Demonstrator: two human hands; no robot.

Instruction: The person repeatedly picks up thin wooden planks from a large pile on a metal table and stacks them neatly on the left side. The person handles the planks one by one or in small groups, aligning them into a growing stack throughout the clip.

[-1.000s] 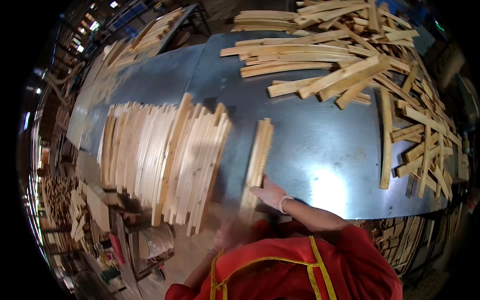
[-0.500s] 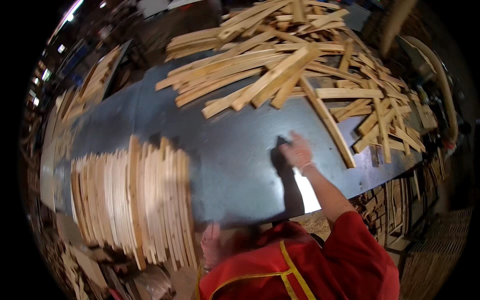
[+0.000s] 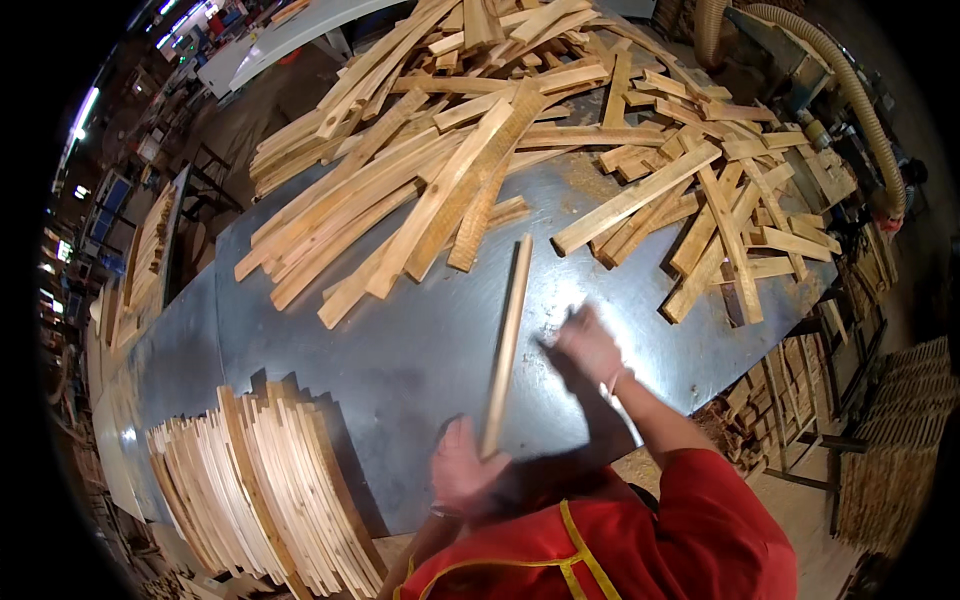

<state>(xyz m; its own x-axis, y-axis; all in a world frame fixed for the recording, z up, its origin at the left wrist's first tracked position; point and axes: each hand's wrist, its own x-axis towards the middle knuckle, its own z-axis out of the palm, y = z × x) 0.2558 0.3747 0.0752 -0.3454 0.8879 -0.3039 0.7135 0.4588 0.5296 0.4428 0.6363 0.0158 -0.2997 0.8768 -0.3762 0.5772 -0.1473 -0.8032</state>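
Note:
A single narrow wooden slat (image 3: 508, 345) lies on the grey metal tabletop (image 3: 400, 370), pointing away from me between my two hands. My left hand (image 3: 465, 468) is at the table's front edge, at the slat's near end. Its fingers stretch forward and its thumb sits apart, beside the slat's end. To the right of the slat, my right hand (image 3: 590, 348) hovers over the bright, shiny part of the table. It is apart from the slat, and its fingers are smeared by motion. No piece of wood shows in it.
Loose wooden slats (image 3: 440, 180) are heaped across the far side, spreading right into shorter pieces (image 3: 735, 215). A row of slats stacked side by side (image 3: 265, 490) stands at the front left. A ribbed hose (image 3: 860, 95) hangs at the far right, above wood bundles (image 3: 895, 440).
A slat has come away from the right side of the heap and now lies between my hands. My left hand has moved forward onto the table edge. The whole view has turned.

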